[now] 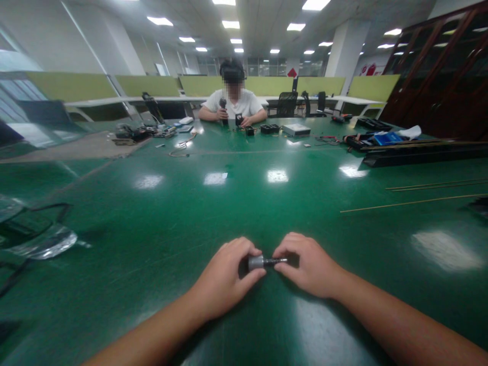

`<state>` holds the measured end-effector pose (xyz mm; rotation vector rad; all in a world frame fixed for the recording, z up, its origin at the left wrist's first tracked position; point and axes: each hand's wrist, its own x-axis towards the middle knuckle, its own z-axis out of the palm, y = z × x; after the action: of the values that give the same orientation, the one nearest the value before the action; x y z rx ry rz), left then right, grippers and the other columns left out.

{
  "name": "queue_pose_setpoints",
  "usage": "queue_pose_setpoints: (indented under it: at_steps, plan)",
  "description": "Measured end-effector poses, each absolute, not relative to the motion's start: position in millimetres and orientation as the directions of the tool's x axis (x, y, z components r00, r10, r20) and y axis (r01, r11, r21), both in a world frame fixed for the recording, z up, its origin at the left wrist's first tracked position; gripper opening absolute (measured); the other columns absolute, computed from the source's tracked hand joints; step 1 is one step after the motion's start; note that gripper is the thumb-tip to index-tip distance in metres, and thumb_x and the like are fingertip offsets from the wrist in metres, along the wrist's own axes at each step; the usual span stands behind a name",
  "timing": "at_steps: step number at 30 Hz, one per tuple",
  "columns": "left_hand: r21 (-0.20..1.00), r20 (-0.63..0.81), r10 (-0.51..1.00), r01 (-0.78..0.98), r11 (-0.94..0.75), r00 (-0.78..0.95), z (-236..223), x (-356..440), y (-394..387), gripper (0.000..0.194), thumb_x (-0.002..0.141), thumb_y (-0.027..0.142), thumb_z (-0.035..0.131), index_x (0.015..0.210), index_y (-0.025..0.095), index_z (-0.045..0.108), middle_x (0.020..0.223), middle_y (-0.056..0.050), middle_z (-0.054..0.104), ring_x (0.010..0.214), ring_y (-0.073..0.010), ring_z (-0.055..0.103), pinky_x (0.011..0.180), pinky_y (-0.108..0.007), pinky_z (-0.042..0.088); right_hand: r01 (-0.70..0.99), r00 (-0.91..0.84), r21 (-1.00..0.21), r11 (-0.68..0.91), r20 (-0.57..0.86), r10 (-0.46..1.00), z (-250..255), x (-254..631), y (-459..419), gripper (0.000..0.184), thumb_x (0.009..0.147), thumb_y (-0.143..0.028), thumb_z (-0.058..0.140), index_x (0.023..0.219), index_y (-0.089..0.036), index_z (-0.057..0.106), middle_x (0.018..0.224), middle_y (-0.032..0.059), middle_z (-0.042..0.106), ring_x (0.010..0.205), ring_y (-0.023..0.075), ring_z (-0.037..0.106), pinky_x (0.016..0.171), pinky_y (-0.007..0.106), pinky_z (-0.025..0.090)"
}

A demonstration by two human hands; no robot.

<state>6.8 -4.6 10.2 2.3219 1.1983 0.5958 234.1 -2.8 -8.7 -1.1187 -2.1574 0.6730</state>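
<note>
Just above the green table [247,203], a small grey metal cylinder [256,262] lies level between my two hands. A thin dark shaft [270,262] with a bright silver tip runs from it to the right. The thumb and fingers of my left hand [224,277] are curled around the cylinder, its palm side facing right. My right hand [310,267] has thumb and forefinger closed about the shaft near its tip. I cannot make out the exact kind of part, and the fingers hide some of it.
Across the table, a person in a white shirt [244,104] holds a dark tool [223,108]. Clear plastic wrapping [46,244] lies at left. Thin brass rods [412,203] and a long black channel [423,154] lie at right. Electronics and a silver box [296,130] line the far edge.
</note>
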Motion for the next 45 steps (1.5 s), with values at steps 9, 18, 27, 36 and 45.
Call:
queue_pose_setpoints:
  at_steps: [9,18,27,36,45]
  plan:
    - [0.568,0.174,0.834,0.638,-0.52,0.524,9.8,6.7,-5.1,0.013,0.085,0.025,0.066,0.095,0.021,0.059,0.095,-0.004,0.064,0.089,-0.0222,0.059,0.081,-0.035,0.046,0.527,-0.461,-0.664,0.53,0.301,0.835,-10.1,235.5,-3.0,0.009,0.078,-0.014,0.071,0.084,-0.02,0.069,0.08,0.0016,0.068,0.08,0.0181,0.059,0.076,0.033,0.043]
    - [0.584,0.171,0.838,0.632,-0.51,0.518,9.1,6.7,-5.8,0.013,0.086,0.023,0.064,0.096,0.021,0.057,0.096,-0.004,0.061,0.091,-0.0218,0.058,0.082,-0.035,0.045,0.524,-0.443,-0.671,0.523,0.31,0.841,-9.7,236.4,-2.4,0.009,0.077,-0.013,0.071,0.083,-0.02,0.068,0.08,0.0011,0.068,0.08,0.0178,0.059,0.077,0.033,0.043]
    - [0.601,0.161,0.85,0.633,-0.487,0.501,7.4,5.8,-4.9,0.013,0.087,0.023,0.062,0.099,0.021,0.057,0.098,-0.004,0.06,0.092,-0.0218,0.057,0.082,-0.035,0.045,0.537,-0.431,-0.665,0.519,0.313,0.846,-9.0,237.5,-2.0,0.011,0.076,-0.012,0.071,0.083,-0.02,0.068,0.081,0.0002,0.068,0.08,0.017,0.058,0.079,0.033,0.042]
    - [0.601,0.148,0.859,0.645,-0.472,0.491,7.9,6.2,-5.5,0.013,0.087,0.023,0.063,0.097,0.02,0.056,0.096,-0.003,0.059,0.09,-0.0213,0.057,0.081,-0.035,0.044,0.567,-0.419,-0.648,0.51,0.307,0.855,-10.4,241.0,-0.1,0.009,0.077,-0.012,0.071,0.082,-0.02,0.068,0.08,-0.0001,0.068,0.081,0.0171,0.058,0.079,0.034,0.041]
    - [0.612,0.16,0.856,0.631,-0.476,0.491,4.6,4.9,-4.9,0.015,0.087,0.023,0.064,0.1,0.021,0.056,0.098,-0.003,0.059,0.092,-0.021,0.057,0.082,-0.035,0.045,0.564,-0.414,-0.64,0.522,0.327,0.849,-8.6,244.3,0.6,0.012,0.075,-0.011,0.072,0.081,-0.02,0.069,0.08,0.0,0.069,0.08,0.0179,0.059,0.08,0.035,0.041]
